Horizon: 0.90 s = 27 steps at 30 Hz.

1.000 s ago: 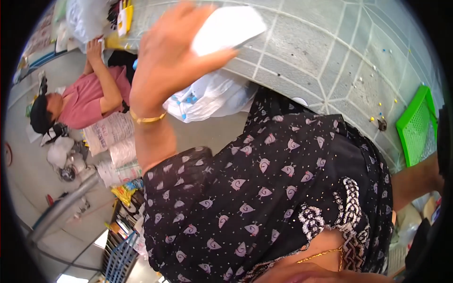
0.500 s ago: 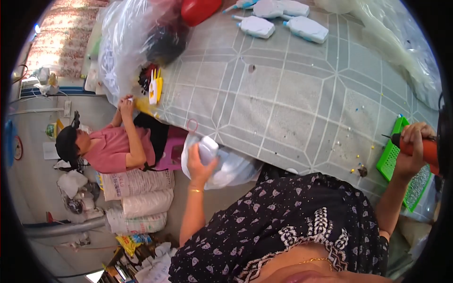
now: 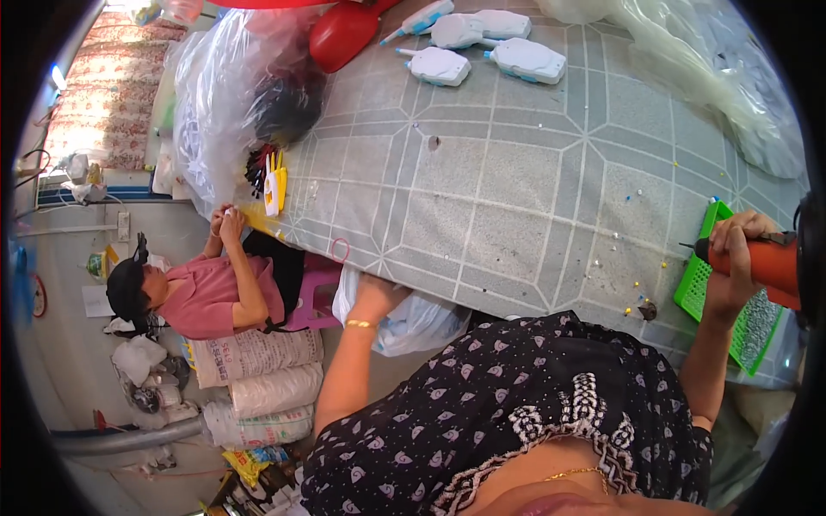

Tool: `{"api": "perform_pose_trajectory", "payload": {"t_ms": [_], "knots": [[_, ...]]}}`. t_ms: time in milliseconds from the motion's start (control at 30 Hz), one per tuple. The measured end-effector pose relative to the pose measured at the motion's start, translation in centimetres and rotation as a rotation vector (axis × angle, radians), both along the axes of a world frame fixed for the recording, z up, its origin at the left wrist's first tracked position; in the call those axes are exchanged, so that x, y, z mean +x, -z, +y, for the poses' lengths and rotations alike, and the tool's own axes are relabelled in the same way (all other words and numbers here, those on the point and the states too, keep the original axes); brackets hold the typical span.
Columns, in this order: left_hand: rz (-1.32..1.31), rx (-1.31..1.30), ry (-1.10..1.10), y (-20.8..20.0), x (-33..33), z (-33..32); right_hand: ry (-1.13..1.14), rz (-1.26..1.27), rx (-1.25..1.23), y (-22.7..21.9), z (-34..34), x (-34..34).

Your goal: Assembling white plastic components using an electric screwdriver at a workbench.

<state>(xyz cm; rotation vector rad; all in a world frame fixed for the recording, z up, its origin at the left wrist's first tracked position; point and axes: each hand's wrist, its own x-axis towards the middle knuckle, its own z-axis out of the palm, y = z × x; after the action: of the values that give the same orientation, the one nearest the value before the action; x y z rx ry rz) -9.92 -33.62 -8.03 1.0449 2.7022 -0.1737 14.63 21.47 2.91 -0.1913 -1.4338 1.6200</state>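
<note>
My right hand (image 3: 731,254) is wrapped round an orange electric screwdriver (image 3: 766,268) with a dark tip, held above a green plastic basket at the right. At the table's near edge, my left hand (image 3: 380,297) reaches into a clear plastic bag (image 3: 430,322) full of white pieces. Its fingers are hidden in the bag, so what they hold, if anything, does not show. Several white plastic units with light blue parts, among them a flat one (image 3: 529,60), lie at the far side of the table (image 3: 465,198).
Small screws show in the green basket (image 3: 747,340). A red scoop (image 3: 340,39) and a large clear bag (image 3: 215,95) stand far left, near yellow and white parts (image 3: 275,181). At left a co-worker in a pink shirt (image 3: 202,301) sits near stacked sacks (image 3: 267,378).
My left hand, which had a white piece at its fingers over the bag, has gone down into the bag, and the piece is out of sight. My right hand still grips the screwdriver.
</note>
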Motion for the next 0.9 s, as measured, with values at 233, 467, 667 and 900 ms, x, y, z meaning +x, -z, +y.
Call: {"api": "perform_pose_trajectory", "payload": {"t_ms": [233, 467, 667, 900], "knots": [[-0.332, -0.102, -0.104, -20.0, -2.9, 9.7, 0.04, 0.042, -0.024, -0.3, 0.9, 2.2], [0.24, 0.429, 0.51, -14.0, -24.4, 26.0, 0.03, -0.042, -0.097, -2.8, -0.6, 2.6], [-0.006, 0.425, 0.333, -10.5, -27.7, 29.2, 0.072, 0.038, 0.103, -3.7, 2.9, 5.0], [0.057, 0.465, 0.374, -10.1, -11.8, 31.2, 0.366, 0.066, -0.185, -2.8, 1.6, 5.0]]}}
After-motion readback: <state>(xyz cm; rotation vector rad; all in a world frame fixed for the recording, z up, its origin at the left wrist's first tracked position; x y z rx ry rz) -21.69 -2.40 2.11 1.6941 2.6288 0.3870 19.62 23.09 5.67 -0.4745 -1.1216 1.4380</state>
